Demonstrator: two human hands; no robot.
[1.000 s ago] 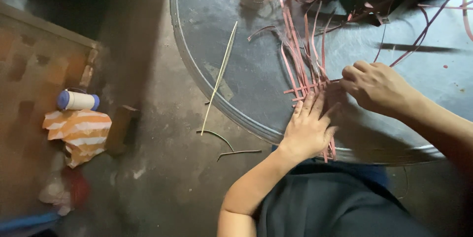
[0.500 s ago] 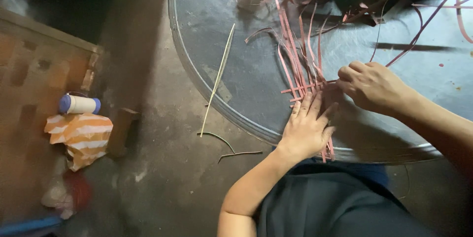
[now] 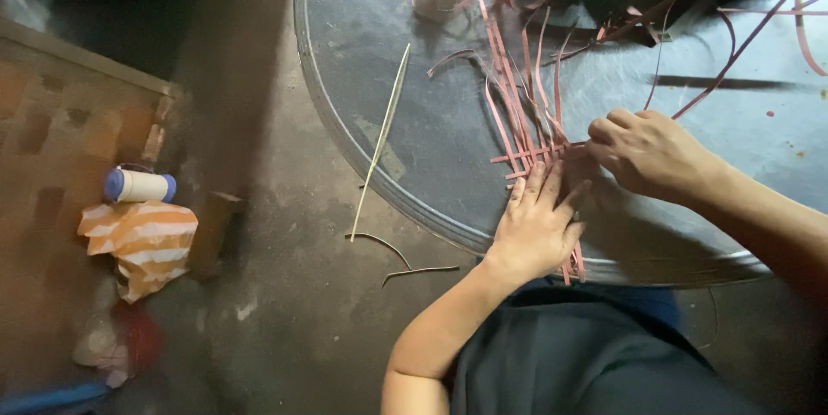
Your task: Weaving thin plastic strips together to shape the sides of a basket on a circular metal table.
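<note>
Weaving step, centre right of frame: left hand (image 3: 536, 227), fingers spread flat, pins the crossed pink flat weaving strips (image 3: 528, 126) on the round grey metal tabletop (image 3: 431, 130); right hand (image 3: 649, 152) pinches a crosswise strip, which next needs threading over-under.

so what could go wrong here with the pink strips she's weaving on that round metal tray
1. The woven pink strips lie near the round metal tray's rim; their ends overhang it, so the weave could slide off.
2. Only the flat left hand pins the crossings; lifting it may let them spring apart while the right hand works a strip.
3. The loose pale splint pokes over the rim and could get knocked to the floor.
</note>
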